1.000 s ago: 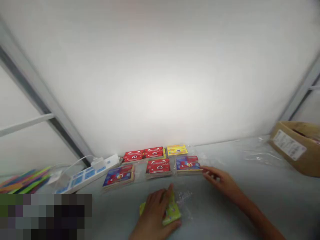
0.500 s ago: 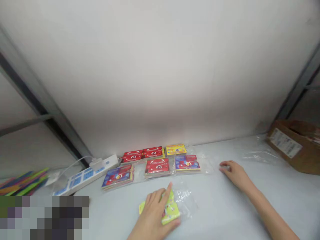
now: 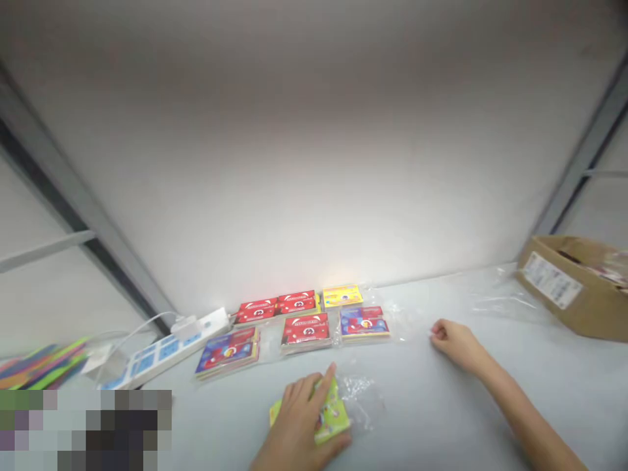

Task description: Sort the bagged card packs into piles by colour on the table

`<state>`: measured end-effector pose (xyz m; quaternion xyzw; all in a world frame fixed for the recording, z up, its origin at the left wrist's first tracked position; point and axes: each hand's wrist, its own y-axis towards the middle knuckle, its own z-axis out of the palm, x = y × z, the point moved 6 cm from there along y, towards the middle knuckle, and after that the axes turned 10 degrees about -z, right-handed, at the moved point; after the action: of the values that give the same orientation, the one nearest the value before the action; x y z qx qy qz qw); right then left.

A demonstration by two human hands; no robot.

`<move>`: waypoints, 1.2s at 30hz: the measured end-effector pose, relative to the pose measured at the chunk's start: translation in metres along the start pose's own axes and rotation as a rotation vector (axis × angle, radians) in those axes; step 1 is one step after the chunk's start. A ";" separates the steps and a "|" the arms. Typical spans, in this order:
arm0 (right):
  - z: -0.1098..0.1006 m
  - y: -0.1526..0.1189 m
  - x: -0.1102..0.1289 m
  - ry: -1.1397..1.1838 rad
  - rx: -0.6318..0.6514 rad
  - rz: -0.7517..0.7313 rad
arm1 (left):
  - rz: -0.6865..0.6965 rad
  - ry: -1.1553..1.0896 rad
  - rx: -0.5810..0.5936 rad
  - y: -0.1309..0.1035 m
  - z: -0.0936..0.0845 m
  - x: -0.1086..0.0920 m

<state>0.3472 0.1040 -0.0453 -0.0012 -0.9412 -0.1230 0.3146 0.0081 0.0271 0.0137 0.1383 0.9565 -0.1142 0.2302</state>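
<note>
Green pack (image 3: pixel 335 417) held beneath left hand (image 3: pixel 298 416); right hand (image 3: pixel 455 343) curled closed, contents unclear.

Left hand (image 3: pixel 297 422) hides much of the green pack (image 3: pixel 334 418); its wrist is cut by the bottom edge, as is the right forearm (image 3: pixel 527 412). Right hand (image 3: pixel 456 343): fingertips curled inward, anything pinched there indiscernible. Cardboard box (image 3: pixel 596 317) runs off the right edge; contents unclear, label (image 3: pixel 553 280) print illegible. Coloured stack (image 3: pixel 42 366) blurred, cut at left. Small lettering on red packs (image 3: pixel 307 329) unreadable. Lower left corner masked by mosaic.
</note>
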 end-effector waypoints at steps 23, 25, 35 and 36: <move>0.004 -0.012 0.012 0.183 0.102 0.016 | 0.004 0.017 -0.005 -0.001 -0.001 0.000; 0.004 -0.014 0.013 0.203 0.105 0.020 | 0.006 0.015 -0.005 -0.001 0.000 0.001; 0.006 -0.023 0.059 0.659 0.181 0.080 | -0.043 0.002 0.037 -0.002 -0.002 -0.002; 0.009 -0.025 0.074 0.778 0.185 0.081 | -0.042 0.000 0.035 -0.002 -0.003 -0.003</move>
<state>0.2806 0.0758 -0.0139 0.0364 -0.7581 -0.0166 0.6510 0.0087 0.0255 0.0177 0.1224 0.9570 -0.1359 0.2251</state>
